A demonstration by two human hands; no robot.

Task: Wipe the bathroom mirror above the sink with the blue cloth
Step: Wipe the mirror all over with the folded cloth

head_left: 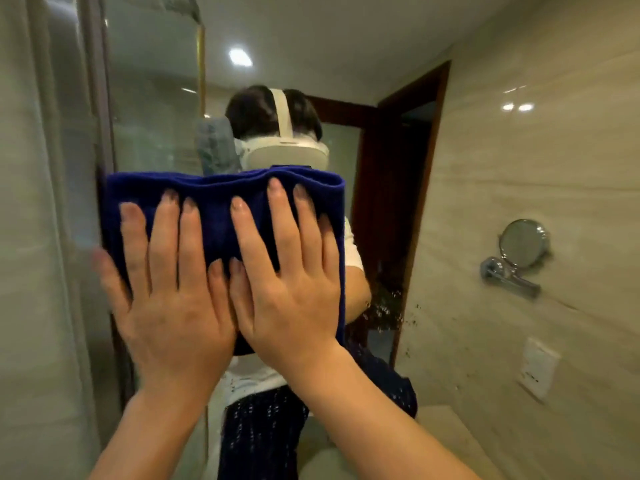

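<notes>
**Both palms flat on the blue cloth against the mirror**

The left hand and the right hand lie side by side, thumbs touching at the centre, fingers straight and fanned toward 12 o'clock. Neither hand curls round anything: both press the blue cloth flat against the bathroom mirror with open palms. The two forearms rise from 6 o'clock and converge slightly toward the wrists.

The cloth is folded into a broad band, its thick rolled edge running just above the fingertips. Its left edge sits at 9 o'clock from the hands, close against the mirror's dark left border; the left little finger reaches past the cloth's lower corner onto bare glass. The cloth's right edge hangs straight down at 3 o'clock, just beyond the right hand.

Open glass extends toward 12 o'clock above the cloth and toward 3 o'clock, where the mirror meets the tiled side wall. On that wall, at 3 o'clock and well apart from the hands, a round shaving mirror stands on a chrome arm, with a white socket plate below it at 4 o'clock.
</notes>
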